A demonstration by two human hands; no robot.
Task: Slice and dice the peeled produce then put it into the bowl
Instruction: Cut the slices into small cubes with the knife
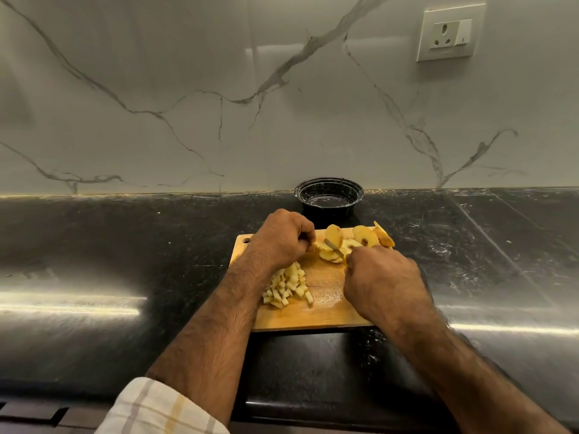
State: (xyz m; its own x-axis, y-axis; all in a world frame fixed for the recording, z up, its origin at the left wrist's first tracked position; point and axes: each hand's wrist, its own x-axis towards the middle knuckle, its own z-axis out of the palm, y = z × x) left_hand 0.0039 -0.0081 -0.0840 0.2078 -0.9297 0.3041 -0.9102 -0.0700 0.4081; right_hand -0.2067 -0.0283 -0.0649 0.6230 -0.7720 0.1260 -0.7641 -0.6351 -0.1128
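Rolled checked sleeve (163,408) at 7 o'clock marks the left forearm, nearest the lens; both forearms converge on a wooden cutting board (326,311) lying at centre on the dark polished desk (94,245). Left hand (280,238), fingers curled under, pins a small stack of pale yellow slices (327,253), presumably to keep them from sliding under the blade. Right hand (380,278), fingers closed around a handle hidden in the fist, holds a knife (333,245) whose blade angles toward 11 o'clock across that stack. More round slices (365,238), showing core marks, wait at the board's 1 o'clock corner, apart from the cutting zone. Diced cubes (288,288) are heaped at the board's 8 o'clock side, apparently pushed clear to leave working room. Black bowl (329,197) stands just beyond the board at 12 o'clock, against the wall and holding no produce, so transfer is judged not yet begun. Backdrop: grey-veined marble wall (219,89), with a white socket plate (449,32) at 1 o'clock; strip reflections streak the desk at 9 and 3 o'clock.
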